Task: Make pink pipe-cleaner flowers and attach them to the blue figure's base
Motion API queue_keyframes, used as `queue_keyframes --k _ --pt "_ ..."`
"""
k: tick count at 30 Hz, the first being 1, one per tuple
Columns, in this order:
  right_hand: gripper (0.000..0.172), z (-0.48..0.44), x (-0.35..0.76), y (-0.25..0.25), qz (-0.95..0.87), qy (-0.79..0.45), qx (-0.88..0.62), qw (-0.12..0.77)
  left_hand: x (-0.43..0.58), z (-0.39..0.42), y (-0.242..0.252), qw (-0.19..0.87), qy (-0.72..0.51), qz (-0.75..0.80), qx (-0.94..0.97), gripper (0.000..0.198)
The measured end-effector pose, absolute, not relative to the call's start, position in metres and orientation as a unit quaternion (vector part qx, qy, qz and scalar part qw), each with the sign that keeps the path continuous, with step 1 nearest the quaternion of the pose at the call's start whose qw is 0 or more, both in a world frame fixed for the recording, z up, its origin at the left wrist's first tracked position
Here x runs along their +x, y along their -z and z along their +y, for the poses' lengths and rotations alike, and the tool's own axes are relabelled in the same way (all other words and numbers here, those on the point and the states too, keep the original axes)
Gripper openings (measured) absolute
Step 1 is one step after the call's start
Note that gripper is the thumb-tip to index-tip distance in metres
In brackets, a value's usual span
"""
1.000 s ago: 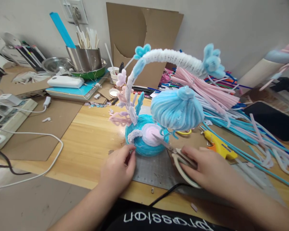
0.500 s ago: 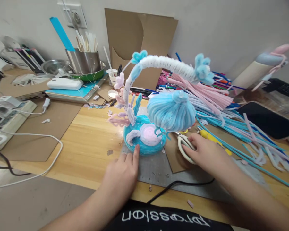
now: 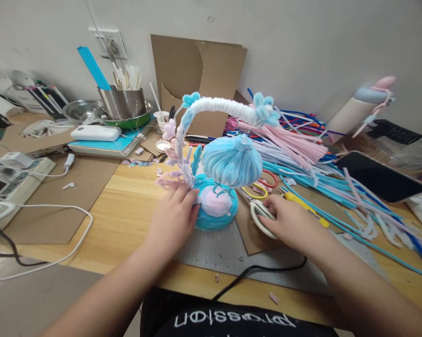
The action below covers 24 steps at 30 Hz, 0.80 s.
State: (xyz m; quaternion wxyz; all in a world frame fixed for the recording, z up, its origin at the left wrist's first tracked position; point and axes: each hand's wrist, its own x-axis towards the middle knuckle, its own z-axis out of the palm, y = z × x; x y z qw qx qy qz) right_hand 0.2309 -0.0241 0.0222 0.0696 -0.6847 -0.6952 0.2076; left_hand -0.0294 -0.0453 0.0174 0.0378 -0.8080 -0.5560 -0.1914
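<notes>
At the left end of the bench (image 3: 119,206), a white adapter (image 3: 16,160) sits on a pale power strip (image 3: 28,187). Toward the back edge come a white power bank (image 3: 95,133) on a blue-topped book and a steel cup (image 3: 121,104) of sticks. Nearer the front edge, the left hand (image 3: 173,215) has its fingers bent against the left side of a fuzzy craft piece (image 3: 228,215); whether they grip or only rest there, I cannot tell. The piece stands upright mid-bench, at the back of a grey mat (image 3: 203,255), its white arch (image 3: 219,105) rising over a blue shell-shaped shade (image 3: 232,161). Just right of its round base, the right hand (image 3: 288,217) holds white-handled scissors (image 3: 255,220) by the handles. Beyond lie a yellow glue gun (image 3: 307,210), bundled pipe cleaners (image 3: 291,145) toward the back edge, and a dark phone (image 3: 382,177) near the right end.
</notes>
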Motion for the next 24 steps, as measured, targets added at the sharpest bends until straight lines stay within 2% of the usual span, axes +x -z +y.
queue_keyframes --k 4,7,10,17,24 --pt "0.027 -0.046 0.226 -0.028 -0.473 -0.664 -0.539 0.210 -0.026 -0.035 -0.008 -0.004 0.167 -0.589 -0.791 0.023" --pt "0.025 -0.066 0.216 -0.027 -0.242 -0.841 -0.404 0.265 -0.026 -0.032 -0.002 -0.019 0.197 -0.610 -0.768 0.024" --pt "0.025 -0.079 0.201 -0.021 -0.132 -0.893 -0.320 0.289 -0.027 -0.030 0.002 -0.039 0.242 -0.618 -0.747 0.023" --pt "0.043 -0.085 0.179 -0.010 -0.104 -0.927 -0.234 0.275 -0.030 -0.027 0.007 -0.105 0.316 -0.625 -0.707 0.027" --pt "0.037 -0.082 0.175 -0.015 -0.091 -0.933 -0.224 0.267 -0.030 -0.027 0.007 -0.112 0.321 -0.630 -0.698 0.028"
